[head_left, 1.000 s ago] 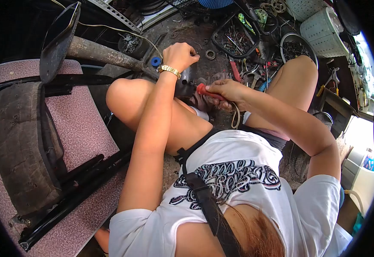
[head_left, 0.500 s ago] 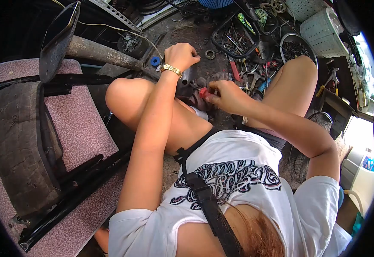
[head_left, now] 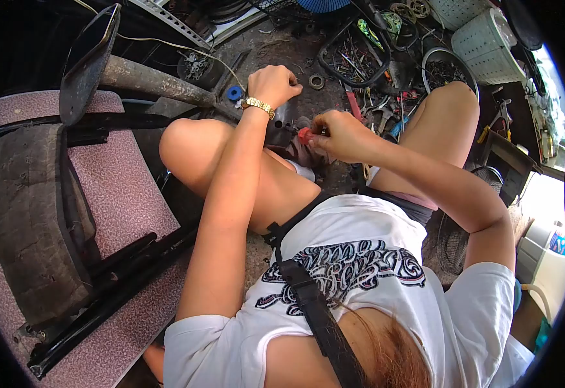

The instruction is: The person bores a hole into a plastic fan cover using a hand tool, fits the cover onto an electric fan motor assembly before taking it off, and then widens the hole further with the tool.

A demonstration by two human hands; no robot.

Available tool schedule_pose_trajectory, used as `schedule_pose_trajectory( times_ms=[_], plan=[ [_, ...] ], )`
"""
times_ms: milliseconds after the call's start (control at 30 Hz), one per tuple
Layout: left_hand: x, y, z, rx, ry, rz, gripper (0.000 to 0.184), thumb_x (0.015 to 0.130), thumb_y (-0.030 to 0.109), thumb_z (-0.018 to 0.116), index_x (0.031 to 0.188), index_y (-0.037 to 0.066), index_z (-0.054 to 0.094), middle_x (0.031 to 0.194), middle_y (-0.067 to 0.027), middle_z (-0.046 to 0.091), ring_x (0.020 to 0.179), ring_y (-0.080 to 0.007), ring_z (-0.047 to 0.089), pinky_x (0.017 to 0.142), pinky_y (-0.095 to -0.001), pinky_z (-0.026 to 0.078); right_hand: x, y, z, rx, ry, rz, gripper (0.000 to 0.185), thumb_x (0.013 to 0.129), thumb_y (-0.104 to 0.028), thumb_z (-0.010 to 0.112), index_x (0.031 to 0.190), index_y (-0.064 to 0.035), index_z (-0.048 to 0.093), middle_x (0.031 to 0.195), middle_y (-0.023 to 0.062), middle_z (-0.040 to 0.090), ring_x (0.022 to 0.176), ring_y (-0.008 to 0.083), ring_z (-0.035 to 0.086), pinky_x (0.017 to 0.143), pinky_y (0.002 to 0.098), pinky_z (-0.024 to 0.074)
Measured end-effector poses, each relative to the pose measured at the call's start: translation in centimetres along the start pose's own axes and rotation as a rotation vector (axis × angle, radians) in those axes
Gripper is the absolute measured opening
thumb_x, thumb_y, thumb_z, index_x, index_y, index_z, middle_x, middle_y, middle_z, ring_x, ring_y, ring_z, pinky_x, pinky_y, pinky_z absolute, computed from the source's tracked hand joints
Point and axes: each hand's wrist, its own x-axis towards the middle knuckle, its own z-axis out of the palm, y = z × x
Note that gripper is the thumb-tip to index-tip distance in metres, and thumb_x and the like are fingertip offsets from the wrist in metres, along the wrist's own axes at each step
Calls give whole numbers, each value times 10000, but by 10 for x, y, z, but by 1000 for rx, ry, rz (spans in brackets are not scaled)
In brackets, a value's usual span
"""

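My right hand (head_left: 342, 137) is wrapped round the red handle of a screwdriver (head_left: 305, 135), whose shaft points left. The shaft's end is at a dark metal cylindrical part (head_left: 280, 120) low between my knees; I cannot tell whether it sits inside it. My left hand (head_left: 272, 86), with a gold watch band (head_left: 258, 107) at the wrist, is curled closed just beyond that part. Its fingers face away, so whatever they grip is hidden. A metal ring (head_left: 316, 81) lies right of the left hand, and a blue ring-shaped piece (head_left: 234, 93) lies left of it.
Several loose tools (head_left: 386, 113) lie beside my right knee. Beyond are a black-rimmed tray (head_left: 353, 85) of small metal parts and a metal bowl (head_left: 454, 53) of hardware. A pink speckled board (head_left: 124, 171) with black bars stands at left, near a thick metal post (head_left: 156, 79).
My right hand has shifted slightly up and left with the screwdriver, nearer the dark part. The left hand stays almost still.
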Motion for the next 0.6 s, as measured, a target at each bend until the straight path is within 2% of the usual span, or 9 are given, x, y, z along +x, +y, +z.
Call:
schedule_pose_trajectory(
  times_ms=[200,267,300,367,400,467,600],
  plan=[
    [-1,1,0,-3,17,6,225,725,386,749,865,212,779,820,-102,722,801,-296,698,741,-394,548,5,-10,-8,136,-122,218,344,818,-270,708,1005,17,678,836,211,697,823,316,697,769,414,534],
    [0,1,2,0,21,12,224,723,387,750,860,212,779,817,-102,722,798,-296,698,737,-394,549,7,-10,-8,223,-120,269,212,866,-173,687,931,29,673,695,82,643,586,124,590,507,308,456],
    [0,1,3,1,23,20,223,720,388,750,855,212,779,814,-101,721,794,-296,698,732,-394,549,10,-6,-7,225,-118,271,212,866,-173,687,931,29,673,695,82,643,586,124,590,507,308,456],
    [-1,2,3,2,25,28,223,719,386,748,853,210,779,811,-102,720,792,-296,697,729,-394,548,18,5,-6,178,-96,190,316,805,-296,751,895,2,695,763,159,681,710,213,669,655,347,508],
    [-1,2,3,3,29,32,223,718,385,746,851,209,778,808,-103,719,790,-296,697,726,-394,548,22,9,-5,178,-96,189,316,805,-296,751,895,2,695,763,159,681,710,213,669,655,347,508],
    [-2,2,2,2,31,35,221,719,383,742,850,209,778,808,-104,718,788,-297,696,723,-395,547,25,8,-8,252,-155,208,223,868,-193,693,907,26,676,718,45,627,613,101,543,538,263,419],
    [-1,0,4,-3,36,42,221,718,380,737,850,207,778,807,-106,717,785,-296,695,724,-396,546,23,-1,-20,304,-217,310,227,869,-200,689,910,23,679,741,44,631,630,103,543,559,252,412]
  ],
)
